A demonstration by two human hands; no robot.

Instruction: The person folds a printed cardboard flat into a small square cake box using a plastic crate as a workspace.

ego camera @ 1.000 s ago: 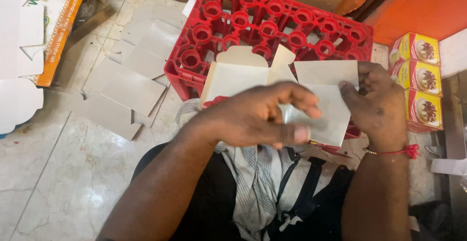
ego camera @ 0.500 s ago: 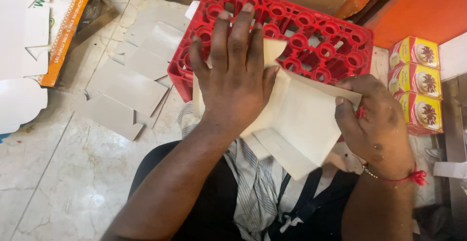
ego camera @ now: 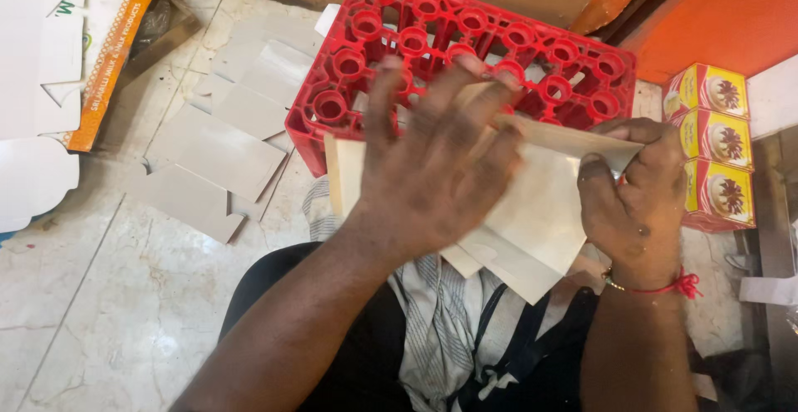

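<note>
A: Where's the card blank (ego camera: 540,212) rn?

B: Over the person's lap, in front of the red crate (ego camera: 465,38), between both hands. Left hand (ego camera: 432,171) lies flat on it, fingers spread, palm pressing down, so open, not gripping. Right hand (ego camera: 632,204) is closed on the blank's right edge, thumb and fingers pinching a raised flap.

A: How to do the fold well, imo?

B: Keep the left palm firm so the sheet can't slide, bring the flap over along the scored line w/ the right, then run the fingers along the crease. Don't rush or it'll buckle off-line.

A: What's the blank look like?

B: Pale cream, thin, stiff card, partly folded, w/ angled flaps hanging at the lower edge. Left hand is blurred, so its fingertips are hard to read.

A: Anything else about?

B: More flat grey blanks (ego camera: 216,150) on the marble floor (ego camera: 100,312) at left, yellow-and-red finished boxes (ego camera: 715,154) stacked at right.
</note>
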